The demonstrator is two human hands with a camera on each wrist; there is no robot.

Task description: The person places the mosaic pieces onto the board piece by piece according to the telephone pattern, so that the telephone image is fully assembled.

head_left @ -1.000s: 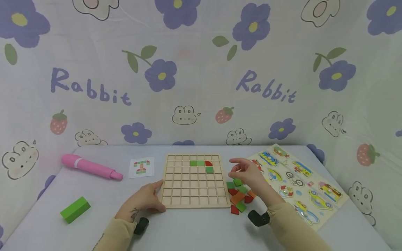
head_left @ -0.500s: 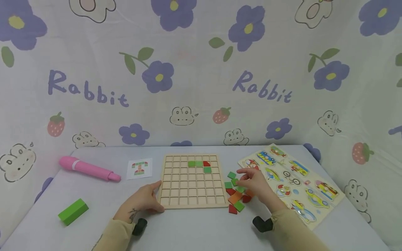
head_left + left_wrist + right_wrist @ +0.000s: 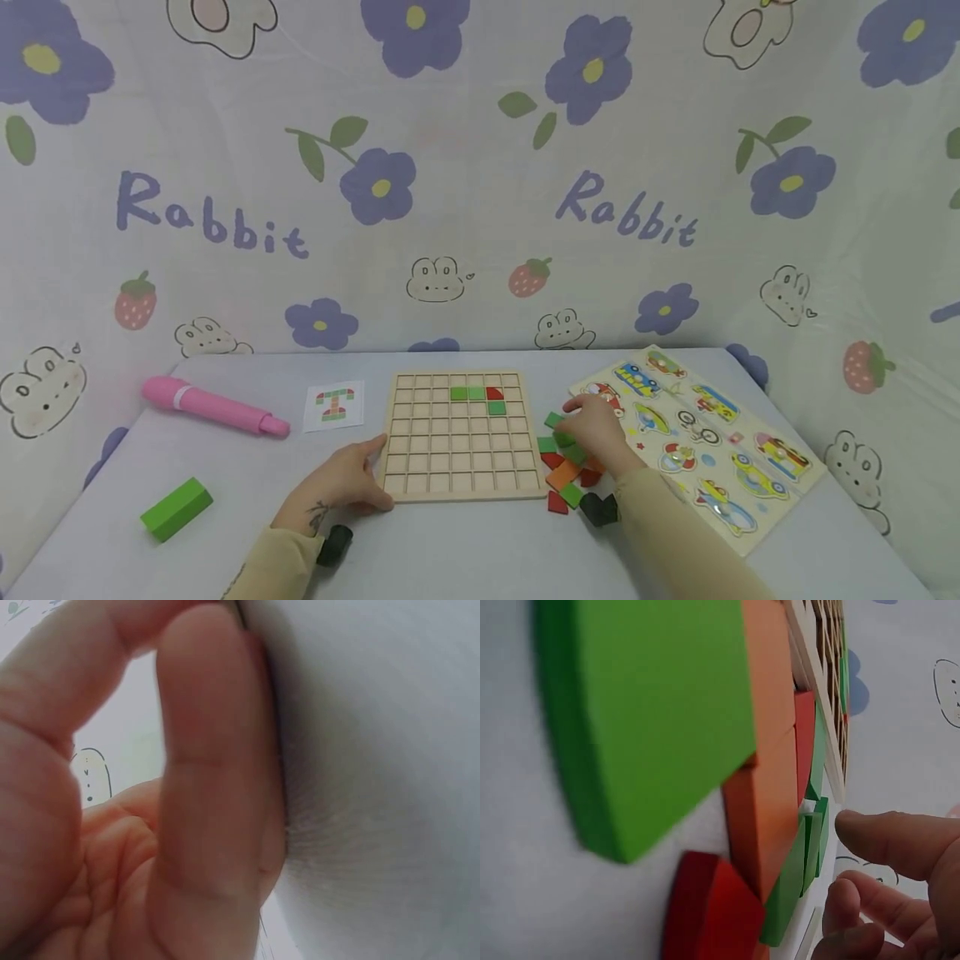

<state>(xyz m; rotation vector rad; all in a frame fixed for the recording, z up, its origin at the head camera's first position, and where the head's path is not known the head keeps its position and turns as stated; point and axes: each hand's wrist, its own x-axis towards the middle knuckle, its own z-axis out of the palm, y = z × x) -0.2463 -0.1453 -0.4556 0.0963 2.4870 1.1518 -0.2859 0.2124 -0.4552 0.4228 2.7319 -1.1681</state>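
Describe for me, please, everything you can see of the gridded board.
The gridded board is pale, apparently wooden, with thin strips dividing it into small compartments. It lies flat on the white tabletop. Toward its far side, two green tiles and a red tile sit in one row, a third green tile just nearer than the red. The left hand holds its near left corner.

Grid board [image 3: 461,446] is the clock centre: card [image 3: 333,408] just past 9, mic-like toy [image 3: 217,407] farther out that way, block [image 3: 177,509] toward 8, tile heap [image 3: 564,475] around 4, puzzle board [image 3: 722,454] beyond at 3.
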